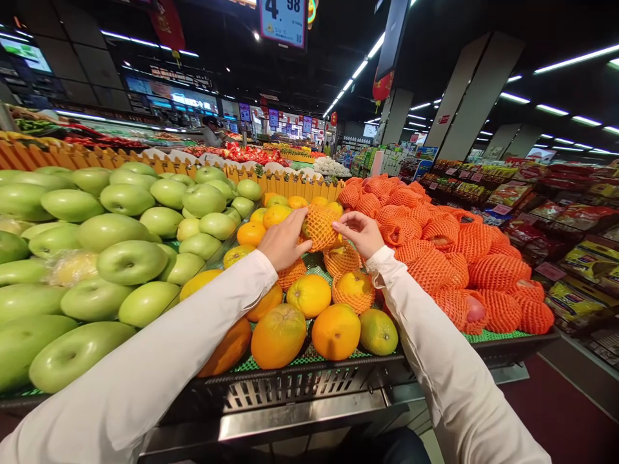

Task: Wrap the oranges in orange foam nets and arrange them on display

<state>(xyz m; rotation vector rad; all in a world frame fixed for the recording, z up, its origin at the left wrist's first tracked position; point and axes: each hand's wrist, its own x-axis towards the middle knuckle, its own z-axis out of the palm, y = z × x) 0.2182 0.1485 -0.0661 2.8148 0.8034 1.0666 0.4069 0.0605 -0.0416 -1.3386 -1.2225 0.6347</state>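
Note:
An orange in an orange foam net [320, 229] is held up over the fruit display. My left hand [286, 241] grips it from the left side, the fingers partly hidden behind it. At its right side my right hand [362, 233] has thumb and fingertips pinched together at the net's edge. Below lie bare oranges, among them a large orange [278, 336] at the front. A netted orange [354, 291] rests near my right sleeve, and what looks like a loose foam net [341, 259] is just under my hands. A greenish orange [378, 332] lies at the front right.
Green apples [130, 261] are heaped on the left behind a clear divider. Fruit in red foam nets [425, 241] is piled on the right. A black crate edge [300, 383] runs along the front, with a yellow picket fence [294, 187] behind. Snack shelves [580, 258] stand at right.

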